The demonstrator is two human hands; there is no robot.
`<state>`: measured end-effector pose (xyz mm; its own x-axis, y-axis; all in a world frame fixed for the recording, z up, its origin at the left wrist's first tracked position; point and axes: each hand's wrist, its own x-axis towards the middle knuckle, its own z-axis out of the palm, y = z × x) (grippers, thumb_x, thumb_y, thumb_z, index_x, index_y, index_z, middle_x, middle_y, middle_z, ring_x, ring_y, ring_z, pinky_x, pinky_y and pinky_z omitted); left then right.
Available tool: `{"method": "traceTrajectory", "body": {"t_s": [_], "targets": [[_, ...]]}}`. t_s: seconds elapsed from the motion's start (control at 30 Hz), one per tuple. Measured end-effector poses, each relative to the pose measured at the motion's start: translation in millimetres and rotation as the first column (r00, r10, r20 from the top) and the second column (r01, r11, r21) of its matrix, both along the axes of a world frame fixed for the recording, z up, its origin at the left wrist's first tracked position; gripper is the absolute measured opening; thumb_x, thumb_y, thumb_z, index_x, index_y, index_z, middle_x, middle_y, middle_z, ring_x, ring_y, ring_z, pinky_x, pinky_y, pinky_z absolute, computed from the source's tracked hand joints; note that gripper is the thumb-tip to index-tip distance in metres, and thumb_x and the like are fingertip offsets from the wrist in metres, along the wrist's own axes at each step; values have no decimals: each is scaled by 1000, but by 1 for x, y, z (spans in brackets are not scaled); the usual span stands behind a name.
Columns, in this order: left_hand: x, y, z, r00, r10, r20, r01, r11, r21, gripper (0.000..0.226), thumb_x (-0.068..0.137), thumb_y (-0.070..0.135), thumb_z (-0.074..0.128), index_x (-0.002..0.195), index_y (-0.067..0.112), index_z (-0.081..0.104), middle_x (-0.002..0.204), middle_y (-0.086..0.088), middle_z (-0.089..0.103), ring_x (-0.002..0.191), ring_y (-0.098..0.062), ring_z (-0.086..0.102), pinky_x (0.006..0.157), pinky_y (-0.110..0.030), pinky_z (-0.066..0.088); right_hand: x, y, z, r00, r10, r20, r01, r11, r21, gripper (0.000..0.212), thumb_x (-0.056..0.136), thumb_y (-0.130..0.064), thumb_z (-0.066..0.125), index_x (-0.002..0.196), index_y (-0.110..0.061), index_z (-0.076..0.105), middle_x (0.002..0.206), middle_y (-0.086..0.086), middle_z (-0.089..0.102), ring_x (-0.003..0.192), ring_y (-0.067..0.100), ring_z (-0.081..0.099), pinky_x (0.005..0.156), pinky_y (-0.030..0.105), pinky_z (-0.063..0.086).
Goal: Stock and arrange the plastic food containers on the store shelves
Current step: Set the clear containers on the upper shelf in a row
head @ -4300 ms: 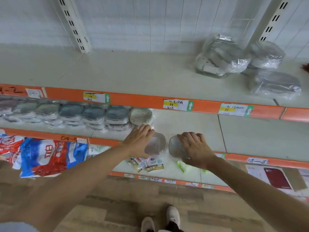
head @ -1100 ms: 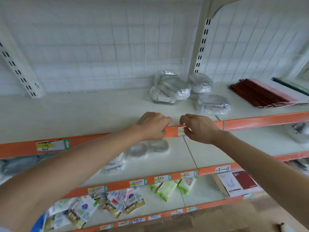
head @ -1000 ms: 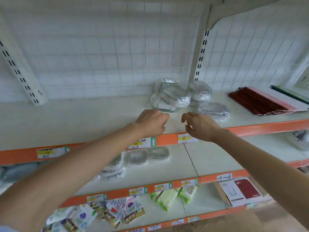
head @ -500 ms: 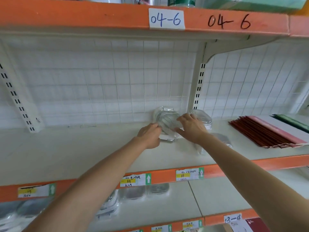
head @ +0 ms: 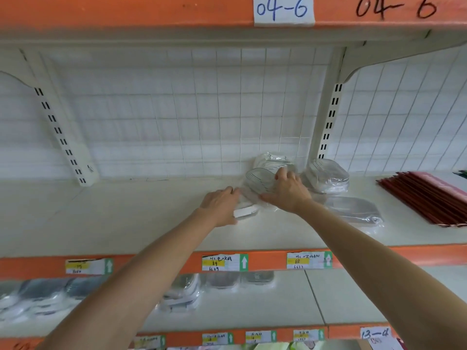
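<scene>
- Plastic food containers (head: 222, 280) sat nearest me in a row on the lower shelf (head: 252, 303), film-wrapped and set side by side under the price tags (head: 224, 262); to my eye that row was already faced up for shoppers.
- My left hand (head: 219, 205) lay on the middle shelf (head: 126, 218) with fingers fairly straight, touching the low end of a wrapped bundle of containers (head: 260, 184). I judged it was steadying that end, not gripping it.
- My right hand (head: 288, 193) covered the same bundle from the right, fingers curled over its top edge and thumb low on the film, holding it.
- The bundle was propped at a tilt, its long axis running from front-left up toward back-right, broad ribbed face turned to me. A two-handed hold suits slippery wrap, I'd guess.
- Just beside my right wrist a flat wrapped pack (head: 353, 210) lay lengthwise along the shelf.
- Farther back another wrapped stack (head: 326, 175) stood near the upright (head: 328, 122), and one more (head: 273, 161) leaned close to the wire grid (head: 177, 117). Whether they touched it, I couldn't tell.
- Red sticks (head: 427, 195) lay well right.
</scene>
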<state>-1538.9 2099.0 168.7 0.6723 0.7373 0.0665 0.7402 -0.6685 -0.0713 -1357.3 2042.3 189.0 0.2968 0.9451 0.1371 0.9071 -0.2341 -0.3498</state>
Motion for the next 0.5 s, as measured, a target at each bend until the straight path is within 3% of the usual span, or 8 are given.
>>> {"method": "traceTrajectory", "body": {"t_s": [0.1, 0.17, 0.27, 0.33, 0.43, 0.5], "targets": [[-25, 3, 5, 997, 44, 68, -45, 999, 13, 51, 78, 39, 66, 120, 17, 48, 114, -1, 54, 108, -23, 50, 77, -31, 39, -8, -3, -2, 998, -55, -28, 56, 998, 35, 83, 78, -57, 61, 133, -4, 30, 132, 19, 36, 126, 35, 33, 101, 43, 32], [-44, 5, 14, 966, 132, 223, -102, 984, -143, 43, 77, 40, 67, 114, 22, 55, 102, 1, 51, 104, -19, 48, 77, -29, 40, -10, -5, 0, 994, -86, -60, 91, 993, 81, 81, 80, -56, 60, 134, -3, 31, 132, 20, 36, 125, 36, 32, 102, 43, 30], [-72, 10, 29, 828, 313, 466, -85, 891, -446, 26, 82, 33, 63, 107, 27, 58, 100, 2, 58, 94, -12, 55, 73, -25, 42, -12, -7, 0, 997, -67, -28, 69, 993, 93, 79, 80, -53, 62, 135, -5, 33, 132, 20, 36, 123, 37, 33, 100, 42, 31], [-85, 11, 33, 750, 392, 533, -73, 850, -522, 20, 85, 25, 58, 105, 29, 55, 95, 1, 61, 80, -11, 57, 63, -23, 39, -16, -9, -4, 1000, -27, 8, 26, 999, 29, 80, 79, -54, 62, 137, -8, 32, 131, 19, 36, 123, 37, 34, 100, 42, 32], [-94, 12, 28, 717, 414, 561, -138, 873, -468, 27, 91, 16, 48, 116, 23, 57, 100, -10, 61, 81, -22, 56, 62, -25, 38, -27, -9, -13, 998, 51, 46, -47, 995, -91, 80, 79, -58, 60, 138, -12, 33, 131, 19, 38, 123, 38, 36, 102, 42, 31], [-95, 12, 22, 763, 378, 525, -234, 918, -320, 31, 97, 15, 39, 120, 18, 59, 108, -18, 58, 96, -30, 56, 73, -28, 40, -34, -8, -19, 989, 115, 88, -99, 981, -169, 79, 81, -62, 55, 139, -14, 32, 135, 16, 39, 123, 38, 36, 105, 43, 31]]}}
